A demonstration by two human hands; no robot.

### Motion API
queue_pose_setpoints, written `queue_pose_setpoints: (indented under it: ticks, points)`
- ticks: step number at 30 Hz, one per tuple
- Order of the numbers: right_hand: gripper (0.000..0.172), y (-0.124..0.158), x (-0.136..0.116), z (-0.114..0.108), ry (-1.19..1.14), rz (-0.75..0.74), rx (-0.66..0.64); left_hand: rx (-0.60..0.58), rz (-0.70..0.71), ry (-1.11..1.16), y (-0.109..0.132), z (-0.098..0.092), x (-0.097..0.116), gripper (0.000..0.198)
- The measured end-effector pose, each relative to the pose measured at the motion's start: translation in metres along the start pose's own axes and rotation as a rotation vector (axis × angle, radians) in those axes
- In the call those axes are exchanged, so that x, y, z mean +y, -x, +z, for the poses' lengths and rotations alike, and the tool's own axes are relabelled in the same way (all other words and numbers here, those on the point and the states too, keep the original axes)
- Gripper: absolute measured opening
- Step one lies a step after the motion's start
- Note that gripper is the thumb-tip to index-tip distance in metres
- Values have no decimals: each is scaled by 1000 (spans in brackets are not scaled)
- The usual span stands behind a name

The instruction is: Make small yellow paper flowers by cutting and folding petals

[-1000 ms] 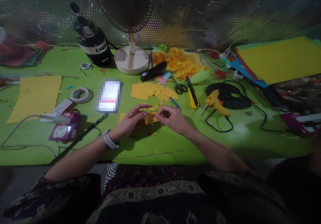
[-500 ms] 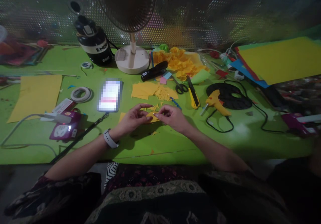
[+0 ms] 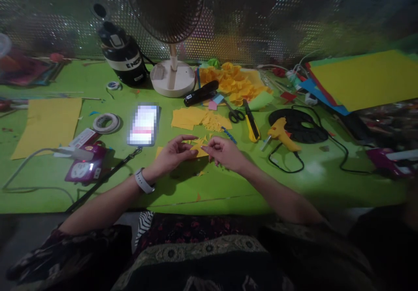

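Note:
Between my hands is a small piece of yellow paper (image 3: 200, 148), held low over the green table. My left hand (image 3: 175, 152), with a pale watch on its wrist, pinches the paper's left side between thumb and fingers. From the other side my right hand (image 3: 224, 152) grips its right edge with thumb and forefinger. Fingers cover part of the paper, so its full shape is hidden. Just beyond lie yellow paper pieces (image 3: 187, 117) and a heap of thin yellow scraps (image 3: 216, 120). A blue beaded strip (image 3: 229, 134) rests near my right fingertips.
Beyond my hands are scissors (image 3: 235, 114), a yellow cutter (image 3: 251, 123), a black stapler (image 3: 200, 93) and a fan base (image 3: 172, 78). A glue gun (image 3: 283, 135) with its cord lies right. Left are a phone (image 3: 143, 125), tape roll (image 3: 106, 123) and purple power strip (image 3: 85, 165).
The yellow paper between my fingers has shifted slightly, and my right fingers have changed their pose a little. Both hands stay in nearly the same place.

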State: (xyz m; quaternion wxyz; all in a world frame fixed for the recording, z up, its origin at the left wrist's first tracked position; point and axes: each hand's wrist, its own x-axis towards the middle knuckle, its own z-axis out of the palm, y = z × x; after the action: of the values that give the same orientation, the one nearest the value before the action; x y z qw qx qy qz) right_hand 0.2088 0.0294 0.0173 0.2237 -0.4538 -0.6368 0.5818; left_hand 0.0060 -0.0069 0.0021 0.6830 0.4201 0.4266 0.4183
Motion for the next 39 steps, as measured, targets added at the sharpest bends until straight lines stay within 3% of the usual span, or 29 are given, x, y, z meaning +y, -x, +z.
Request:
queue_pose_setpoints:
  ticks: [19, 31, 39]
  points:
    - [43, -2, -2, -2, -112, 33, -25, 58, -53, -40, 0, 0, 3, 48]
    - [41, -4, 0, -7, -91, 69, -71, 18, 20, -102, -2, -5, -6, 45]
    - [35, -4, -3, -6, -106, 68, -61, 17, -7, -107, -1, -6, -7, 44]
